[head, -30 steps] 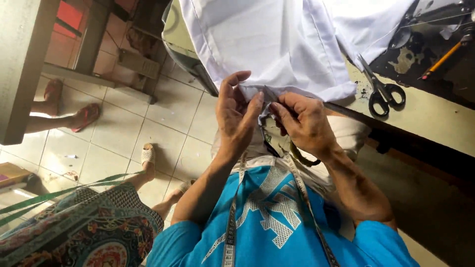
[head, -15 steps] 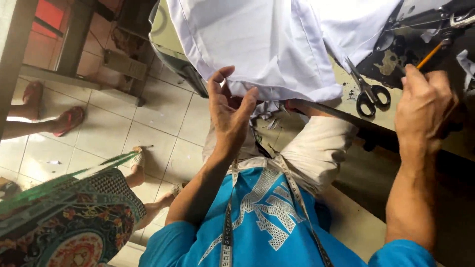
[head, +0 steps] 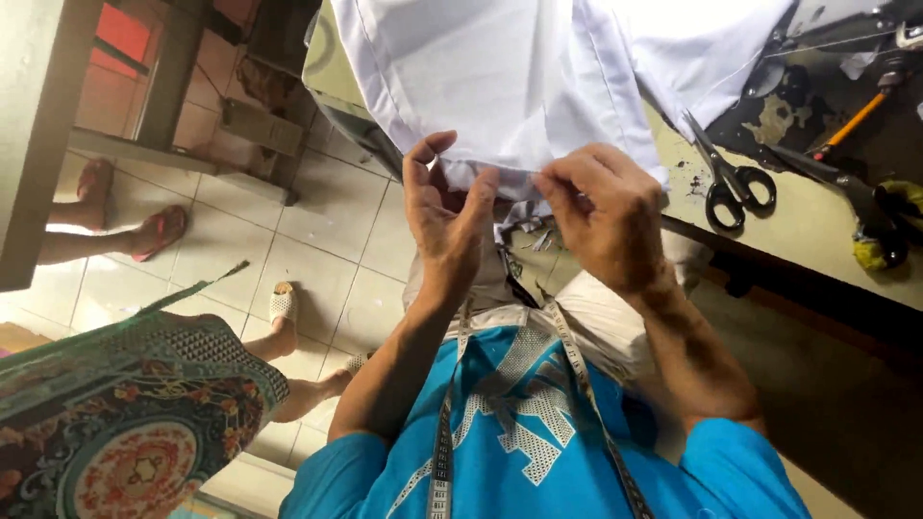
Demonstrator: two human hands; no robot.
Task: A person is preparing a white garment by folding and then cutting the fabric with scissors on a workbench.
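A white cloth (head: 500, 77) hangs off the edge of the work table toward me. My left hand (head: 444, 226) pinches its lower hem between thumb and fingers. My right hand (head: 601, 211) grips the same hem just to the right, fingers curled on the fabric edge. Both hands are close together over my lap. A measuring tape (head: 444, 423) hangs round my neck over my blue shirt.
Black-handled scissors (head: 726, 178) lie on the pale table (head: 817, 250) to the right. An orange-handled tool (head: 851, 120) and dark sewing machine parts sit at the top right. On the tiled floor (head: 317, 240) at left stand another person's sandalled feet and a patterned skirt (head: 125, 423).
My right hand has come back from the table at the right to the cloth's hem beside my left hand. The left hand kept its hold on the cloth.
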